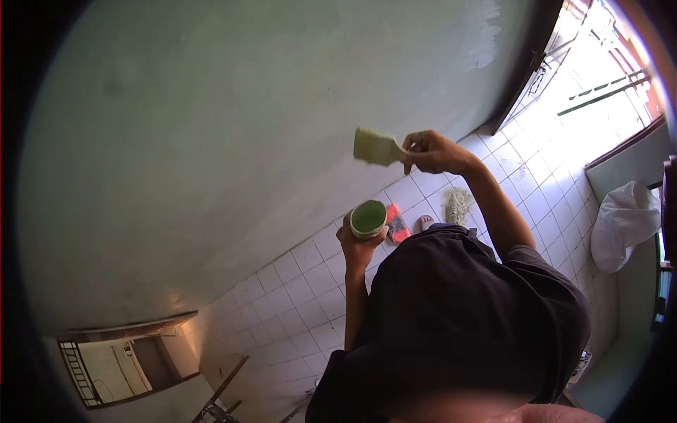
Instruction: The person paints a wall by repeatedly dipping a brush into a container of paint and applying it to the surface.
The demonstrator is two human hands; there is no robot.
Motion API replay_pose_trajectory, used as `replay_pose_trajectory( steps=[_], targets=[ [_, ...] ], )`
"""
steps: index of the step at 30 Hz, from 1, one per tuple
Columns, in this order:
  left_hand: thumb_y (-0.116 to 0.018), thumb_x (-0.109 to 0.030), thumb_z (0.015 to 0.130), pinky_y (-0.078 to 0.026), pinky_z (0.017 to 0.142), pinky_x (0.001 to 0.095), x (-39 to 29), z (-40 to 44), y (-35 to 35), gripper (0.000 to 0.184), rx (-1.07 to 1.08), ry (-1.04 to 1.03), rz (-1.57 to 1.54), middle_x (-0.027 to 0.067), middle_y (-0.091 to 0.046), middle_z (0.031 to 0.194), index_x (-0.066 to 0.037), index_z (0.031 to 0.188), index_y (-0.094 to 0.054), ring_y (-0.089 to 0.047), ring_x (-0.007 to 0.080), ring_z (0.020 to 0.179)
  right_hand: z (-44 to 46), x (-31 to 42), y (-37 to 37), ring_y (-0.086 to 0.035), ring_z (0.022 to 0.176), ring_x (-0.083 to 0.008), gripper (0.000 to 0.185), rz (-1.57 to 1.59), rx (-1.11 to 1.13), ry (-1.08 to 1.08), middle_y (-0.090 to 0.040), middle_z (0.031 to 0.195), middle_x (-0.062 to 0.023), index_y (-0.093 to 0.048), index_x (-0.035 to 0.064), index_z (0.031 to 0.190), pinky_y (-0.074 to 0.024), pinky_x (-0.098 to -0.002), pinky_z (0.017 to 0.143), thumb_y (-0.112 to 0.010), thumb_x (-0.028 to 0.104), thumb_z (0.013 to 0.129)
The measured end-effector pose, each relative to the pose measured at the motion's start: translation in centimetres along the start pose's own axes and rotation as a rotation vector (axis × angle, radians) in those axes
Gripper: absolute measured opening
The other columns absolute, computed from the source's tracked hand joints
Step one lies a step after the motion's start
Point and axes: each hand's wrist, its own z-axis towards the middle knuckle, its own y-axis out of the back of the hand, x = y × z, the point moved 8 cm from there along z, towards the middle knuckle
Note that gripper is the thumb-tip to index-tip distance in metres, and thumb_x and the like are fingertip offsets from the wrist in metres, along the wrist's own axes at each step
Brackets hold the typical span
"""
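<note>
My right hand (431, 152) is closed round the handle of a wide paintbrush (377, 146), its pale green bristles pointing left. The brush is held up in front of the green wall (233, 141); whether it touches the wall I cannot tell. Lower down, my left hand (360, 245) grips a small round tub of green paint (369, 219) from below and the side. The tub's open top faces me, and green shows inside it. Brush and tub are apart.
White tiles (310, 282) cover the floor. A red and dark item (398, 224) and a greyish heap (458, 202) lie near my foot (426, 223). At right hangs a white sack (625, 225); an open doorway (585, 92) is bright. Dark bars (224, 391) stand at lower left.
</note>
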Motion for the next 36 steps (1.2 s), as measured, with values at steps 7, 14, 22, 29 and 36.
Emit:
replay_pose_trajectory(
  steps=[7, 14, 22, 29, 36],
  targets=[
    [-0.095, -0.035, 0.064, -0.036, 0.103, 0.0442, 1.0, 0.3, -0.9, 0.068, 0.146, -0.1, 0.303, 0.0036, -0.072, 0.11, -0.011, 0.12, -0.067, -0.067, 0.0248, 0.105, -5.1, 2.4, -4.4, -0.06, 0.063, -0.0064, 0.026, -0.589, 0.114, 0.05, -0.072, 0.08, -0.0025, -0.08, 0.0008, 0.104, -0.0454, -0.0253, 0.055, -0.083, 0.022, 0.09],
    [-0.098, -0.034, 0.061, -0.03, 0.107, 0.0454, -1.4, 0.7, -2.1, 0.09, 0.209, -0.145, 0.253, 0.0063, -0.072, 0.116, -0.004, 0.133, -0.054, -0.065, 0.024, 0.109, -8.7, 5.5, -5.1, -0.066, 0.07, -0.0128, 0.025, -0.648, 0.0, 0.144, -0.074, 0.088, -0.007, -0.081, 0.0017, 0.105, -0.052, -0.0291, 0.063, -0.083, 0.021, 0.088],
    [-0.097, -0.034, 0.063, -0.035, 0.106, 0.0436, -4.7, 1.3, -1.9, 0.073, 0.187, -0.16, 0.162, 0.0018, -0.071, 0.12, -0.013, 0.125, -0.065, -0.064, 0.0219, 0.112, -9.5, 7.1, -6.1, -0.068, 0.075, -0.0175, 0.02, -0.891, 0.037, 0.084, -0.073, 0.088, -0.0095, -0.081, -0.0005, 0.098, -0.0531, -0.0313, 0.064, -0.083, 0.013, 0.084],
    [-0.097, -0.029, 0.056, -0.032, 0.108, 0.043, -6.2, 0.7, -2.9, 0.085, 0.214, -0.308, 0.303, 0.0012, -0.07, 0.127, -0.013, 0.132, -0.062, -0.063, 0.0194, 0.118, -10.6, 8.0, -11.7, -0.07, 0.08, -0.0268, 0.007, -1.385, 0.223, 0.166, -0.069, 0.095, -0.017, -0.07, -0.0056, 0.078, -0.0568, -0.0389, 0.075, -0.067, -0.002, 0.083],
    [-0.098, -0.03, 0.057, -0.032, 0.11, 0.0427, -7.2, 0.1, -2.7, 0.088, 0.171, -0.315, 0.205, 0.0022, -0.069, 0.132, -0.013, 0.135, -0.059, -0.062, 0.0193, 0.122, -10.6, 7.6, -12.9, -0.073, 0.084, -0.029, 0.011, -1.19, 0.111, 0.359, -0.069, 0.098, -0.0176, -0.07, -0.0068, 0.1, -0.0615, -0.0392, 0.077, -0.069, -0.001, 0.09]
  ],
)
